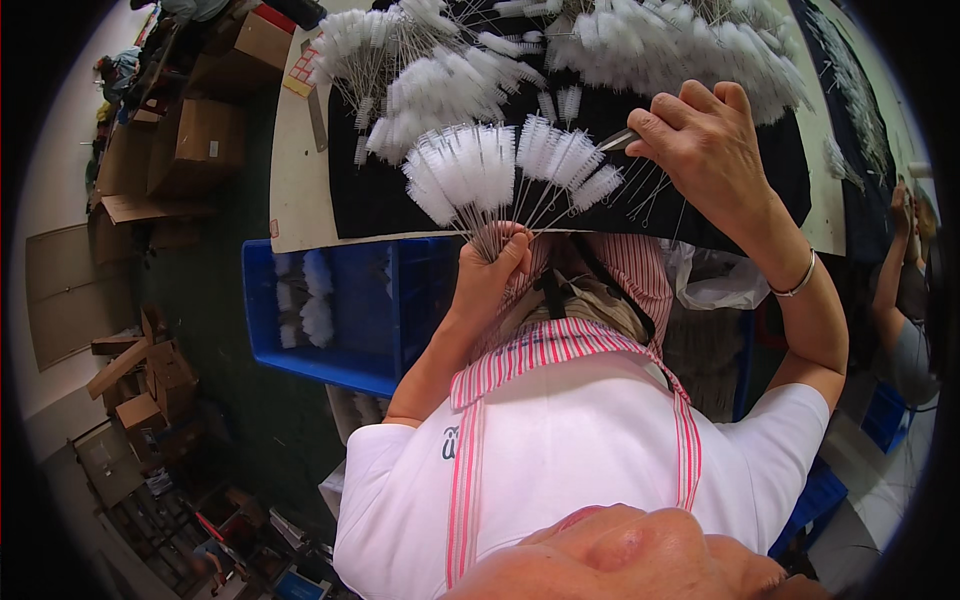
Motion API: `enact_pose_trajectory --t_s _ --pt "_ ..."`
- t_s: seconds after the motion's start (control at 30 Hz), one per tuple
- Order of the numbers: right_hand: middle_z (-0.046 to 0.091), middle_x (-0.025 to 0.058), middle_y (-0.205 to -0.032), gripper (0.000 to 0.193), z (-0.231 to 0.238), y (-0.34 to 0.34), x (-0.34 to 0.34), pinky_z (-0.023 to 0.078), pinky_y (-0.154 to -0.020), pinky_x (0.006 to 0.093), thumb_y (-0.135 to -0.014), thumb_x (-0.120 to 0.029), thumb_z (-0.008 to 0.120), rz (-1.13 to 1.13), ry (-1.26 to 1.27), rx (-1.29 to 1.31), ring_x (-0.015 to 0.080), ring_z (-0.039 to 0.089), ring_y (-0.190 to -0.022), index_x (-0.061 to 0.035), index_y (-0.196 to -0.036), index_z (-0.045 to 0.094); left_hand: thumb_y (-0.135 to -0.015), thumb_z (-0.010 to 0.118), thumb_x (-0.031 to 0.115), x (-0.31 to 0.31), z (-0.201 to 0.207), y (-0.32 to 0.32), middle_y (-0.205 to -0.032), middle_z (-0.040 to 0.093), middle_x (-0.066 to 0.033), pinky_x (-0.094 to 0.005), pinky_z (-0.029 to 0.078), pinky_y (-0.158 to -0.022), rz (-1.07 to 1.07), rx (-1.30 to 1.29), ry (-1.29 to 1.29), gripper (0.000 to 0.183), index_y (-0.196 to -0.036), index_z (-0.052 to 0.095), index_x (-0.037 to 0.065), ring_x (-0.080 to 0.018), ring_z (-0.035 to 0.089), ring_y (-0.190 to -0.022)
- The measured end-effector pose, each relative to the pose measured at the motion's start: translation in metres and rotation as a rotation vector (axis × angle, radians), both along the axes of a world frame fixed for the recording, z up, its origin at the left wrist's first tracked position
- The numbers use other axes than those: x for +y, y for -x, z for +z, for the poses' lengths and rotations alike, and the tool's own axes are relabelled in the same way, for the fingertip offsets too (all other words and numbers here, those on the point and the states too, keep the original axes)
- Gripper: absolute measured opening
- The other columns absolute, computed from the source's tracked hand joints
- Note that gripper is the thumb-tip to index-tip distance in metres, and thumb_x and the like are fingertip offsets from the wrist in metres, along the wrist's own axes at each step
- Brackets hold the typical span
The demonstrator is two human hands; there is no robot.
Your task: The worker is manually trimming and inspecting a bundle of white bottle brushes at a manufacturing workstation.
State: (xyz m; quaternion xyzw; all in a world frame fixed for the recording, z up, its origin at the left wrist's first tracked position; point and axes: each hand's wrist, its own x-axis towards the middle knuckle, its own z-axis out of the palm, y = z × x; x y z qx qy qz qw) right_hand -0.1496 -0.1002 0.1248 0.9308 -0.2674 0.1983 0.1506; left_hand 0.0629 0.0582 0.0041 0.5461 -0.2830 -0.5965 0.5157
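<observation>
My left hand (pixel 494 258) is closed round the thin wire stems of several white bristle brushes (pixel 460 172), at the table's near edge. Their bristle heads fan out above the fist, and a few on the right stand apart from the main bunch. Up and to the right, my right hand (pixel 700 135) pinches a slim metal tool that looks like tweezers (pixel 617 141). The tool's tip points left, close to the bristle heads on the fan's right side. Below the right hand, loose wire stems with looped ends (pixel 648 195) lie on the black cloth (pixel 770 185).
Large piles of white brushes (pixel 680 50) cover the table's far side. At the left edge of the table (pixel 300 205) lies a metal ruler (pixel 317 120). A blue bin (pixel 325 368) holding brushes stands below left. Cardboard boxes (pixel 205 145) are stacked further left; another person (pixel 905 340) sits far right.
</observation>
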Motion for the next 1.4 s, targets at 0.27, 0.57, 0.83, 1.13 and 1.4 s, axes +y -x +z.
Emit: enact_pose_trajectory --t_s 0.27,0.57,0.83,1.13,1.4 --pt "0.054 -0.0056 -0.074 0.018 0.003 -0.002 0.002 0.03 -0.078 0.032 -0.072 -0.03 0.067 0.016 0.039 0.036 0.0118 0.05 -0.079 -0.0151 -0.081 0.064 -0.089 0.058 0.014 0.002 -0.001 -0.002 -0.063 0.056 0.0006 -0.0185 0.034 -0.047 0.013 -0.021 -0.019 0.009 -0.09 0.06 0.005 -0.0036 0.046 -0.053" --pt "0.054 -0.0052 -0.074 0.017 0.004 0.0 -0.001 0.03 -0.079 0.0319 -0.071 -0.029 0.067 0.058 0.049 0.089 0.011 0.051 -0.079 -0.0151 -0.08 0.064 -0.089 0.058 0.013 -0.001 0.001 0.0 -0.062 0.055 0.0014 -0.0181 0.033 -0.046 0.014 -0.052 0.035 0.008 -0.089 0.06 0.005 -0.003 0.045 -0.052" --pt "0.057 -0.0015 -0.077 0.025 -0.001 0.001 0.001 0.034 -0.072 0.032 -0.076 -0.034 0.065 -0.05 -0.076 -0.116 0.0151 0.054 -0.077 -0.0131 -0.091 0.062 -0.091 0.056 0.016 -0.003 0.001 0.002 -0.064 0.058 -0.001 -0.0167 0.031 -0.045 0.037 -0.015 0.005 0.015 -0.098 0.06 0.004 -0.0016 0.043 -0.051" --pt "0.059 -0.0043 -0.082 0.022 -0.118 -0.055 0.07 0.041 -0.069 0.0176 -0.081 -0.007 0.066 -0.224 -1.535 -1.363 0.0022 0.049 -0.074 -0.001 -0.102 0.062 -0.094 0.052 0.021 -0.02 0.0 0.017 -0.072 0.062 -0.0061 -0.0169 0.031 -0.045 0.032 0.171 0.074 0.025 -0.112 0.053 0.004 -0.0021 0.04 -0.049" --pt "0.064 -0.0007 -0.088 0.018 -0.133 -0.061 0.069 0.044 -0.073 0.0187 -0.087 -0.01 0.06 -0.156 -1.51 -1.548 0.0043 0.054 -0.082 0.002 -0.099 0.065 -0.092 0.053 0.013 -0.032 -0.015 0.045 -0.08 0.064 -0.0059 -0.0188 0.039 -0.053 0.109 0.054 0.045 0.012 -0.1 0.053 0.005 -0.0036 0.046 -0.058"
